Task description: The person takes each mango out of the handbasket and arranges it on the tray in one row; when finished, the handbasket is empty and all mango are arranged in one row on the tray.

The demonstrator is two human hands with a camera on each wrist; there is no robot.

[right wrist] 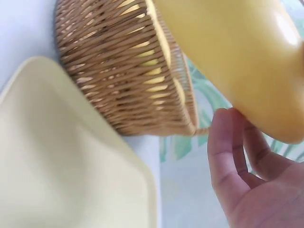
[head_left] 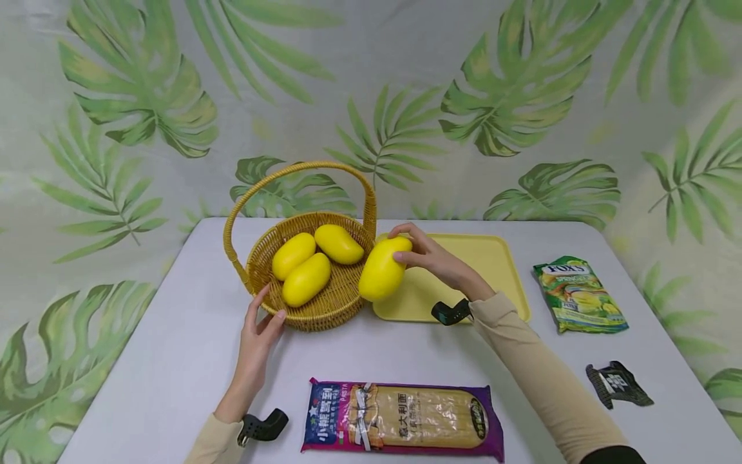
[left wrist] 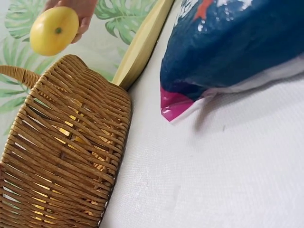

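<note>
Three yellow mangoes (head_left: 307, 280) lie in the wicker basket (head_left: 324, 319); from where I stand, the right hand (head_left: 431, 259) grips a fourth mango (head_left: 382, 270), raised beside the basket's right rim near the yellow tray (head_left: 420, 299), while the left hand (head_left: 255, 345), fingers apart, touches its near-left rim

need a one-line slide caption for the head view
Right fingers hold a yellow fruit beside a wicker basket holding three more, left fingers at its rim.

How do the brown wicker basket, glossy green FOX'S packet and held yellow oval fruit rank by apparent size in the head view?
Largest first:
1. Brown wicker basket
2. Glossy green FOX'S packet
3. Held yellow oval fruit
</note>
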